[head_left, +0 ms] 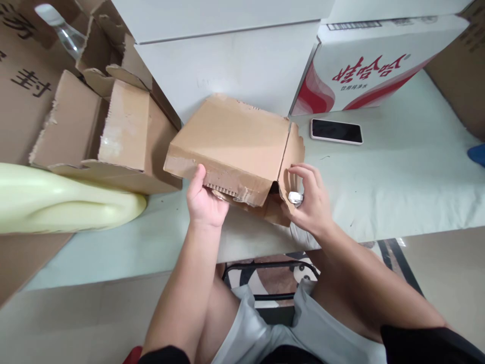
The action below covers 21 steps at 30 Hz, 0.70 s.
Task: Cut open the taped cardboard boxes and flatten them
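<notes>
A brown cardboard box (231, 136) is held tilted above the cloth-covered surface, with torn, ragged edges on its near side. My left hand (207, 199) grips that near edge, thumb on the outer face and fingers underneath. At the box's right end, an end flap (294, 144) stands out, with a dark gap beside it. My right hand (312, 199) is curled at this flap, its fingertips touching or very close to the cardboard. Within its curled fingers sits a small white object (295, 197), whose kind I cannot make out.
Open cardboard boxes (125, 121) stand at the left, near a clear bottle (62, 30) and a pale yellow smooth object (68, 199). Behind are a large white box (227, 71) and a red-and-white carton (364, 71). A phone (336, 131) lies right on the pale green cloth (397, 177).
</notes>
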Each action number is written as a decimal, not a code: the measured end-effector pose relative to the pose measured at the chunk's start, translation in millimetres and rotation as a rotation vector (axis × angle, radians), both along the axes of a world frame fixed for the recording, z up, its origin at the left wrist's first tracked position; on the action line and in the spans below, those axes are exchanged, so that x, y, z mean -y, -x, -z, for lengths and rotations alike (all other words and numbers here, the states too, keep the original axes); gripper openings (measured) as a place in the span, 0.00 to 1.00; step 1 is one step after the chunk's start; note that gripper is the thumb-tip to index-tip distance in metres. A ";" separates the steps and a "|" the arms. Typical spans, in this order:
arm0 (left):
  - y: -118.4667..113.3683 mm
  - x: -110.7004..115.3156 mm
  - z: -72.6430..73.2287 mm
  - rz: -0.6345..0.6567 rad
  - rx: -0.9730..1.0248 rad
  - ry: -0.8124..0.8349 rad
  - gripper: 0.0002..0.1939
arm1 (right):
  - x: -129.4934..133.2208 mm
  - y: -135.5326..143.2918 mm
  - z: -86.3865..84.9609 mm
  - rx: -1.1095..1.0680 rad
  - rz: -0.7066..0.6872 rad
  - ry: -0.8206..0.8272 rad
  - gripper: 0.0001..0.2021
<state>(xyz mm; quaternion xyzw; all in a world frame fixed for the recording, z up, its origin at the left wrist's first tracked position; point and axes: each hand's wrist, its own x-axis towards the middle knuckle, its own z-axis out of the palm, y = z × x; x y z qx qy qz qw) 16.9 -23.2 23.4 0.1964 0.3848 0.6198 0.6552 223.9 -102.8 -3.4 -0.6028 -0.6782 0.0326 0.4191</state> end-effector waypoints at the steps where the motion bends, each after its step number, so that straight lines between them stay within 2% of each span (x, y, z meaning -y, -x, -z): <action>1: -1.4 0.8 -0.3 0.002 0.005 -0.004 0.10 | -0.4 0.0 1.7 -0.005 0.019 0.002 0.23; 6: -11.9 11.1 1.9 0.114 0.047 -0.032 0.14 | -4.1 -2.3 9.4 -0.043 0.231 0.118 0.25; 8: -13.2 13.2 4.4 0.163 0.049 -0.060 0.18 | -5.1 -3.7 9.5 -0.070 0.269 0.180 0.24; 14: -7.3 8.8 10.0 0.194 0.052 -0.088 0.23 | -5.0 -5.0 3.2 -0.126 0.181 0.191 0.26; 18: -3.7 3.9 10.7 0.152 0.035 -0.131 0.25 | -3.3 -5.2 0.0 -0.172 0.092 0.154 0.30; 21: -0.4 -1.2 12.6 0.084 0.027 -0.134 0.25 | -0.9 -7.8 -0.6 -0.244 0.001 0.186 0.33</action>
